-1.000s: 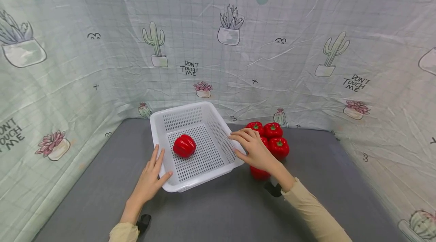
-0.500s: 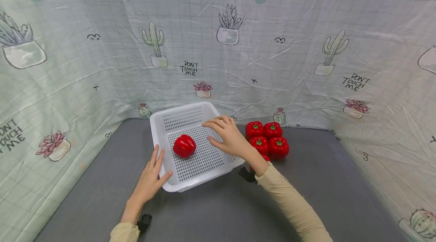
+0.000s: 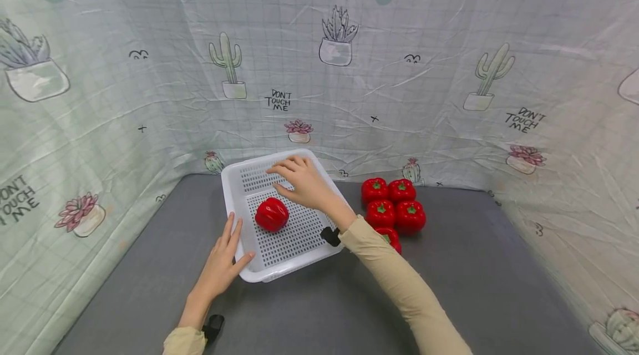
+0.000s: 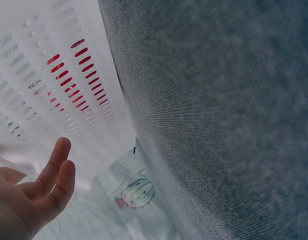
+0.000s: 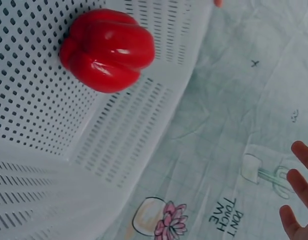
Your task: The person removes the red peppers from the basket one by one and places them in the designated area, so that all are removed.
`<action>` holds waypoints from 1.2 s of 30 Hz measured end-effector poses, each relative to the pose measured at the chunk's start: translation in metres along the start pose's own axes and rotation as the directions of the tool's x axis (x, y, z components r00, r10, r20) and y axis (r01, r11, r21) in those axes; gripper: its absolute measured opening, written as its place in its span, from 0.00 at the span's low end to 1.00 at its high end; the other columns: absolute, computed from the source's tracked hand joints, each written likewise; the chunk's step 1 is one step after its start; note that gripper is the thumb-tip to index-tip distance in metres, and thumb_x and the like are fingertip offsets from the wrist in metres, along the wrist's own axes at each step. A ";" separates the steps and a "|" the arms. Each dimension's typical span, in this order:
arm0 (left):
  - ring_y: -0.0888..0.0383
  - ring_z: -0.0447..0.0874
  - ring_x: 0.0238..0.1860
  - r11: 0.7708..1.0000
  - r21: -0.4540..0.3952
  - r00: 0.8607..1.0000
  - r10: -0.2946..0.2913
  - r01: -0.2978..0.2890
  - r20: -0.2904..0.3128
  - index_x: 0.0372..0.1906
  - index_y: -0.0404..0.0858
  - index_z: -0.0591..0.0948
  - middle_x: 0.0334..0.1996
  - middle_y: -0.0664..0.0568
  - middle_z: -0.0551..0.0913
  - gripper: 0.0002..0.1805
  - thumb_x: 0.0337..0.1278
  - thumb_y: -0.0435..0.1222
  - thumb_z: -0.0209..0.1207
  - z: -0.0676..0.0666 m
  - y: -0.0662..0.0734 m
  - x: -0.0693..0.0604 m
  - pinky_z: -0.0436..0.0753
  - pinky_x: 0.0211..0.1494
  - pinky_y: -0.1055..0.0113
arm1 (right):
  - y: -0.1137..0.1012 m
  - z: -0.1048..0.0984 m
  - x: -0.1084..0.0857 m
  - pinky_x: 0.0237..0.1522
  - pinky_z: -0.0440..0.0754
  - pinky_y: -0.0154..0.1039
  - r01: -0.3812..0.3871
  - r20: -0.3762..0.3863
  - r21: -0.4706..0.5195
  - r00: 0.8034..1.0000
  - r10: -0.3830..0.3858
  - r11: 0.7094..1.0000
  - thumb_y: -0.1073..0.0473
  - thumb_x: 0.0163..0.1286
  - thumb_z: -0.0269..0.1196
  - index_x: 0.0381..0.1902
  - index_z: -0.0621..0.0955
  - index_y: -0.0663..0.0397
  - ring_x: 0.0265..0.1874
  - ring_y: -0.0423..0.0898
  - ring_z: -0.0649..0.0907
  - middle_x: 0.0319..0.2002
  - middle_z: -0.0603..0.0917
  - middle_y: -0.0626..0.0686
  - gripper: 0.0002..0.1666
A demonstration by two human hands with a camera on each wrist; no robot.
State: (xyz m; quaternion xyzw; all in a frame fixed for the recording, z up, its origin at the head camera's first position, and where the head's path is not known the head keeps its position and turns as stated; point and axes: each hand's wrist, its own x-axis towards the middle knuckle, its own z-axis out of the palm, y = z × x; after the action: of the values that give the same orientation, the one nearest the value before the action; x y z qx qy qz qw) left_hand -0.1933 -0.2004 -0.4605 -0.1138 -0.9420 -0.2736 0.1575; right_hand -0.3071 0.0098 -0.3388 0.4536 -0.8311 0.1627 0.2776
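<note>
A white perforated plastic basket (image 3: 294,262) stands on the grey table, turned slightly askew. One red bell pepper (image 3: 272,214) lies on its side on the basket floor; the right wrist view shows the same bell pepper (image 5: 110,52) from above. My left hand (image 3: 219,263) rests on the basket's near-left rim with fingers spread, and in the left wrist view its fingers (image 4: 58,160) lie along the outer wall. Over the far part of the basket hovers my right hand (image 3: 302,182), fingers loosely bent, holding nothing and apart from the pepper.
To the right of the basket, several red bell peppers (image 3: 381,213) stand grouped on the grey table (image 3: 464,266), green stems up. The right sleeve (image 3: 404,283) partly covers the nearest one. A cactus-patterned cloth (image 3: 424,11) hangs behind and along both sides.
My right hand has moved left from beside the basket's right rim to above its inside, uncovering the grouped peppers. The left hand, the basket and the pepper in it stay put.
</note>
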 end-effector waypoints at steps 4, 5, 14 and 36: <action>0.36 0.58 0.61 1.000 -0.002 1.000 0.000 0.000 0.002 0.67 0.33 0.53 0.70 0.41 0.42 0.41 0.50 0.43 0.56 0.000 0.000 0.000 0.60 0.53 0.33 | 0.002 0.013 0.009 0.49 0.66 0.42 0.020 0.010 -0.027 1.000 -0.019 0.999 0.53 0.61 0.58 0.47 0.78 0.46 0.47 0.43 0.72 0.46 0.80 0.45 0.15; 0.36 0.58 0.61 1.000 -0.002 1.000 -0.001 0.001 0.003 0.67 0.33 0.53 0.70 0.41 0.42 0.41 0.50 0.44 0.56 0.000 0.000 0.001 0.60 0.53 0.32 | 0.003 0.016 0.011 0.49 0.66 0.41 0.023 0.011 -0.032 1.000 -0.022 0.999 0.53 0.61 0.57 0.47 0.78 0.46 0.46 0.43 0.72 0.46 0.80 0.45 0.15; 0.37 0.58 0.61 1.000 -0.001 1.000 0.011 -0.011 -0.003 0.68 0.34 0.52 0.70 0.41 0.42 0.42 0.50 0.45 0.56 0.001 -0.002 0.002 0.60 0.53 0.33 | 0.008 0.048 0.021 0.49 0.67 0.40 0.059 0.051 -0.142 0.997 -0.052 0.988 0.51 0.62 0.56 0.45 0.78 0.42 0.46 0.42 0.72 0.44 0.80 0.43 0.13; 0.37 0.58 0.61 1.000 -0.015 0.999 0.023 -0.023 -0.025 0.67 0.34 0.53 0.70 0.41 0.43 0.41 0.50 0.43 0.57 0.002 -0.003 -0.001 0.62 0.53 0.34 | 0.016 0.092 0.009 0.59 0.66 0.52 0.264 0.431 -0.371 0.898 -0.088 0.890 0.42 0.67 0.43 0.57 0.69 0.38 0.57 0.46 0.70 0.57 0.72 0.48 0.23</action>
State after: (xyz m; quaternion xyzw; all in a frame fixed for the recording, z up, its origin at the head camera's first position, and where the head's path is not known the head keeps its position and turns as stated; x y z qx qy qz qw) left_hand -0.1937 -0.2020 -0.4644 -0.1224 -0.9365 -0.2804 0.1714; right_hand -0.3537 -0.0357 -0.4067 0.4817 -0.8398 -0.1431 0.2056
